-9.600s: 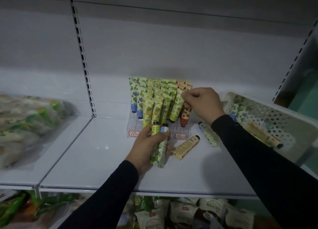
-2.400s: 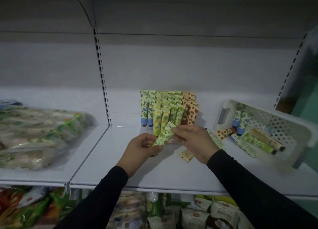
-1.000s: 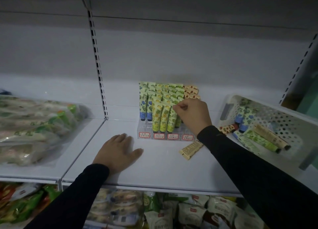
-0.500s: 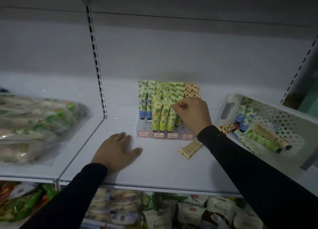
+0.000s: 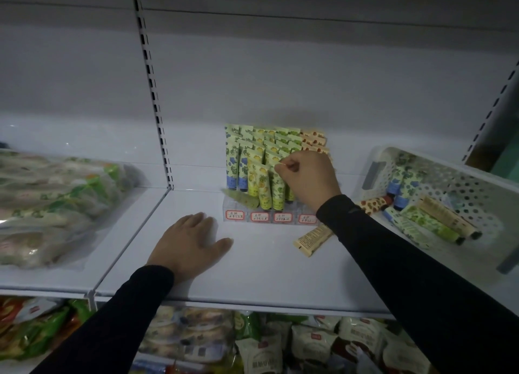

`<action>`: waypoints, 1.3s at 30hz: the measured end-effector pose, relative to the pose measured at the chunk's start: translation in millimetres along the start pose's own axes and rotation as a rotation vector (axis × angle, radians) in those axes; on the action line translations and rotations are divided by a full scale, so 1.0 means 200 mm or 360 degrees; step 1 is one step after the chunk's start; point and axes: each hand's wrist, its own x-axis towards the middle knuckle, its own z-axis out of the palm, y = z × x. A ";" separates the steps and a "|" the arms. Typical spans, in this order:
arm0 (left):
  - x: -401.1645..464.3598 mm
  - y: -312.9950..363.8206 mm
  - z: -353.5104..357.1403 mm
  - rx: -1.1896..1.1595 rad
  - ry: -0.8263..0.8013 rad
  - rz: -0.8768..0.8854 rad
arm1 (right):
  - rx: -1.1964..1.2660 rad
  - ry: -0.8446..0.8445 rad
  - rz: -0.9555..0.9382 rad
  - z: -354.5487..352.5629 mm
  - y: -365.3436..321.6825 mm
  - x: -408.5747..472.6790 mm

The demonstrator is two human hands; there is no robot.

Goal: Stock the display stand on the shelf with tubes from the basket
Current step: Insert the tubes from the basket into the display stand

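At the display stand (image 5: 269,217), right hand (image 5: 307,178) fingers pinch an upright green tube (image 5: 278,189) by its top; left hand (image 5: 191,243) lies flat on the shelf (image 5: 266,275); basket (image 5: 477,177) lies right of it.

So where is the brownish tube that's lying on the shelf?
In the head view, the beige tube lies flat on the white shelf, just in front of the display stand's right end, partly under the right forearm, left of the white basket.

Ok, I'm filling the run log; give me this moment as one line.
right hand pinches green patterned tube in clear display stand | left hand flat on white shelf | white perforated basket holds tubes
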 end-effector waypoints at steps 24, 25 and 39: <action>0.01 0.09 -0.11 -0.0442 0.0415 -0.0089 | 0.0058 -0.0017 0.0068 -0.05 0.04 -0.03; 0.03 0.12 -0.13 -0.0453 0.0494 -0.0041 | 0.0055 -0.0014 0.0069 -0.05 0.04 -0.03; 0.36 0.46 -0.21 -0.0350 0.0720 0.0355 | 0.0022 -0.0020 0.0023 -0.05 0.04 -0.02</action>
